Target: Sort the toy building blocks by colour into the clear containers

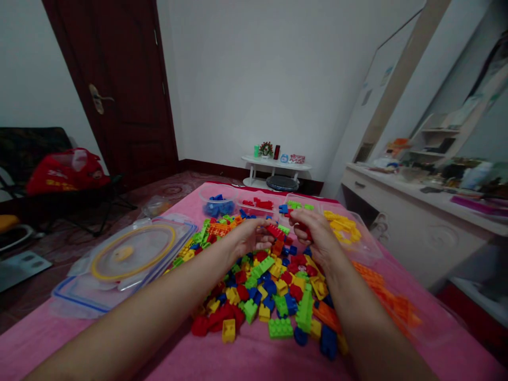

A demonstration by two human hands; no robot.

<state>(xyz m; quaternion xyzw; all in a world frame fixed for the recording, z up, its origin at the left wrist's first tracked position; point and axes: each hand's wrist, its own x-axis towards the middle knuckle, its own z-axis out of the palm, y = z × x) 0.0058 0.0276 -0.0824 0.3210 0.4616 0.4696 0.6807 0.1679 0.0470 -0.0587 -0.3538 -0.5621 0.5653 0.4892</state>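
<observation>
Over the pile of mixed toy building bricks point(264, 267), my left hand point(250, 238) pinches a long red brick point(277, 231) between thumb and fingers. To its right my right hand point(317, 230) is closed, with a red brick point(304, 230) partly hidden in its fingers. Just beyond its fingertips show a blue brick point(283, 209) and a bit of red; whether the hand touches them I cannot tell. The two hands are a short way apart. Below them the heap holds red, yellow, green, blue and orange bricks on a pink cloth point(166, 349).
Along the far edge stand clear containers with blue bricks point(218, 205), red bricks point(257, 203) and green bricks point(299, 205). On the right are yellow bricks point(341, 226) and orange bricks point(391, 299) in clear boxes. Stacked clear lids point(130, 254) lie at left.
</observation>
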